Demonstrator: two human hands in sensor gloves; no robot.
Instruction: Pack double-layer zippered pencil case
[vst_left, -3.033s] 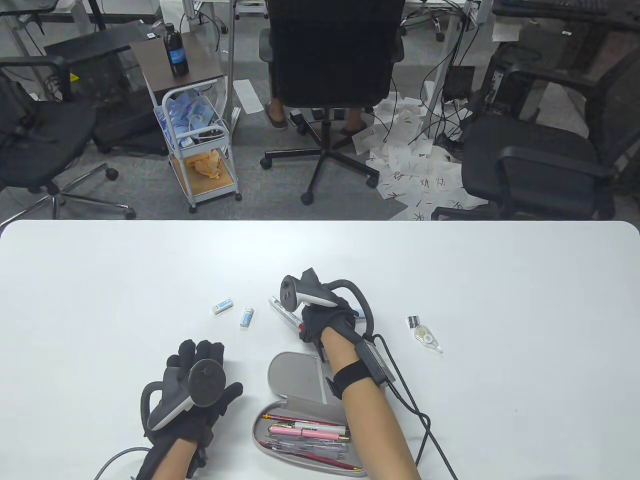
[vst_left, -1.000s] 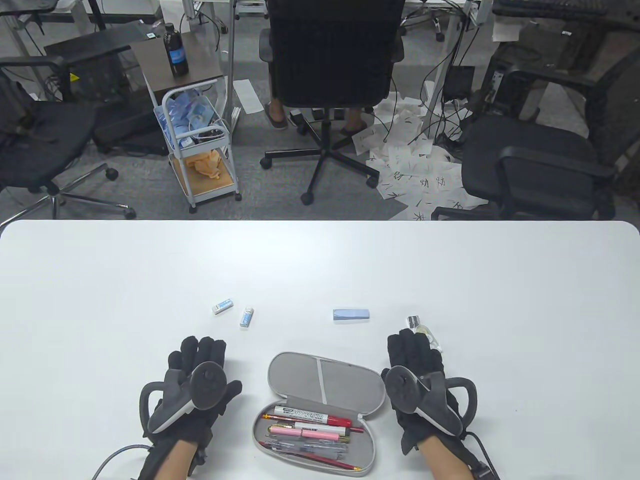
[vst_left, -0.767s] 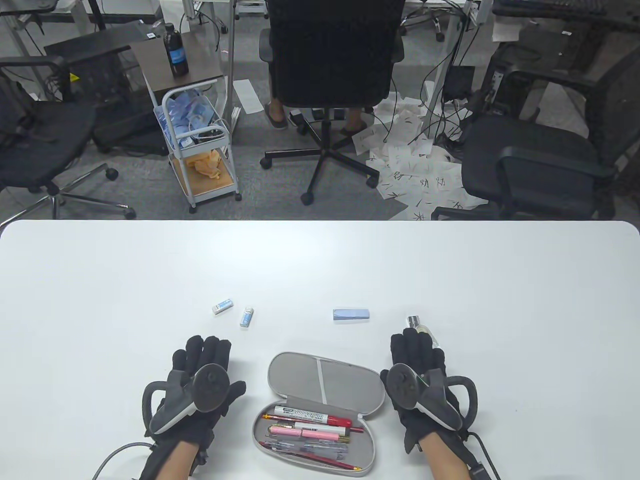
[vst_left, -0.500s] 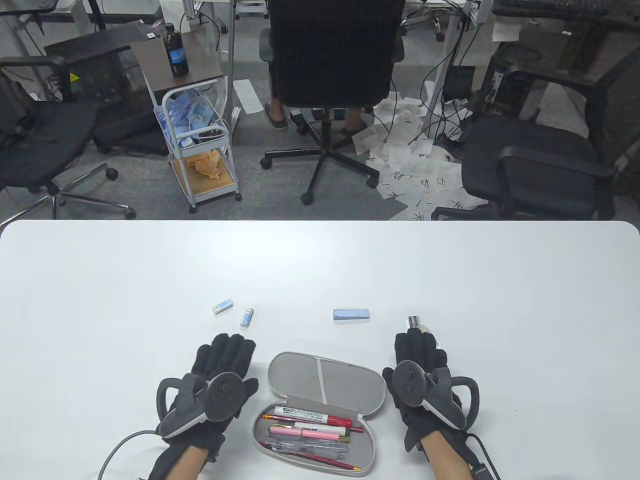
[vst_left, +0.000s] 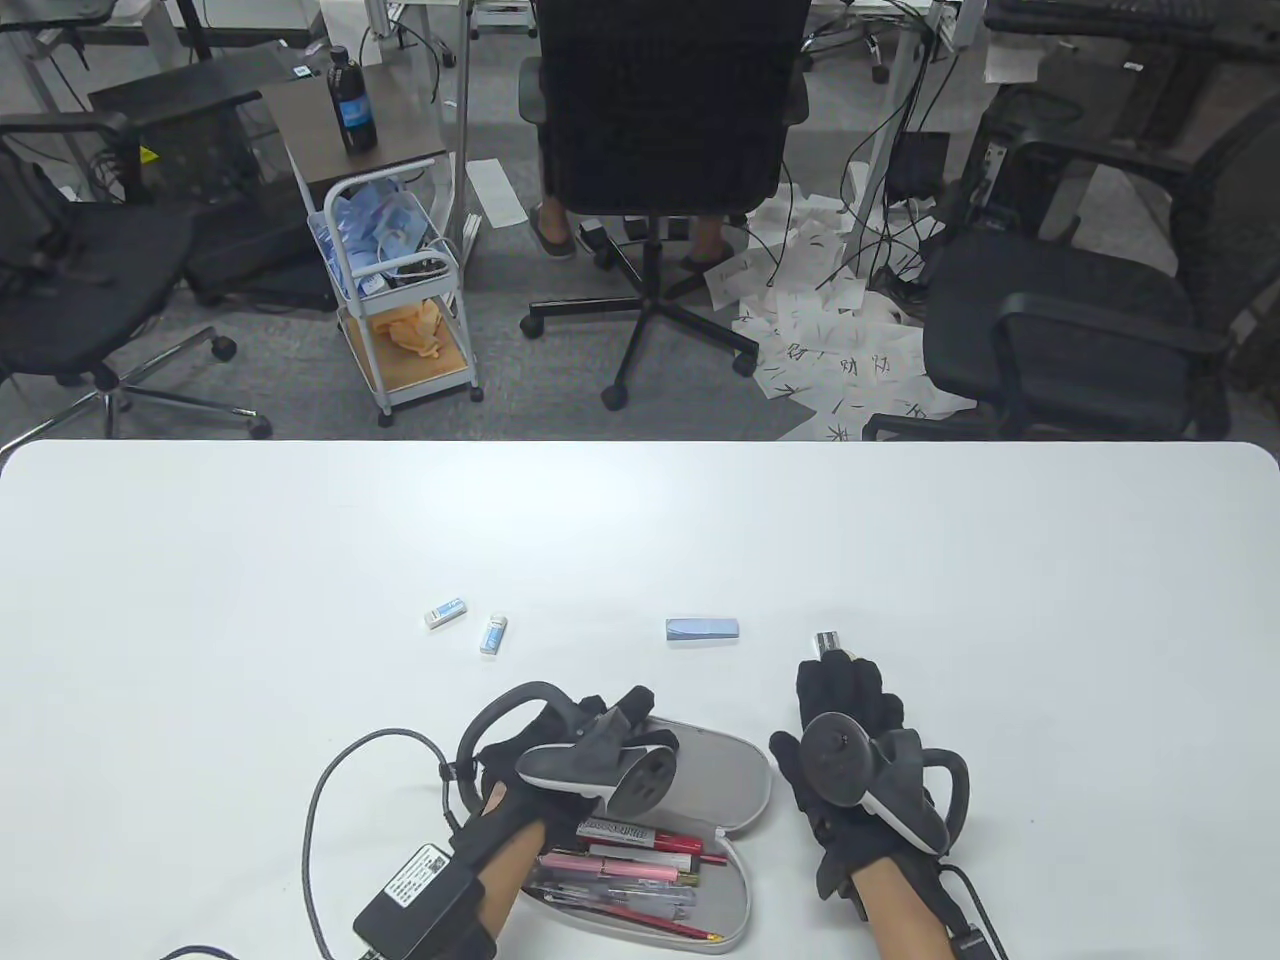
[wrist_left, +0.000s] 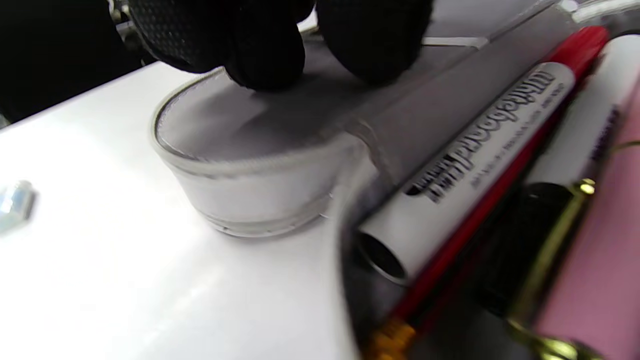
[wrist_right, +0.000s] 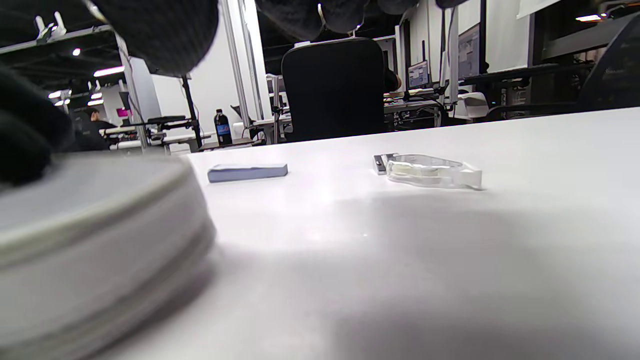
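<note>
The grey pencil case lies open near the table's front edge; its lid (vst_left: 715, 775) is folded back. Its tray (vst_left: 735, 890) holds a white marker (vst_left: 625, 830), a pink pen (vst_left: 610, 866) and other pens. My left hand (vst_left: 630, 712) reaches over the lid's left end. In the left wrist view its fingertips (wrist_left: 265, 65) hang over the lid's grey inner face (wrist_left: 225, 125), beside the marker (wrist_left: 470, 155); contact is unclear. My right hand (vst_left: 845, 690) lies flat and open on the table right of the case, thumb beside the lid (wrist_right: 100, 235).
Two small erasers (vst_left: 445, 611) (vst_left: 493, 633) lie left of centre beyond the case. A blue eraser (vst_left: 702, 629) (wrist_right: 247, 172) lies beyond the lid. A clear correction tape (wrist_right: 430, 172) lies just past my right fingers; its end (vst_left: 826, 640) shows. A cable (vst_left: 330, 790) loops left of the case.
My left hand has swung right from the bare table onto the left end of the lid, wrist turned over the tray. My right hand has barely shifted.
</note>
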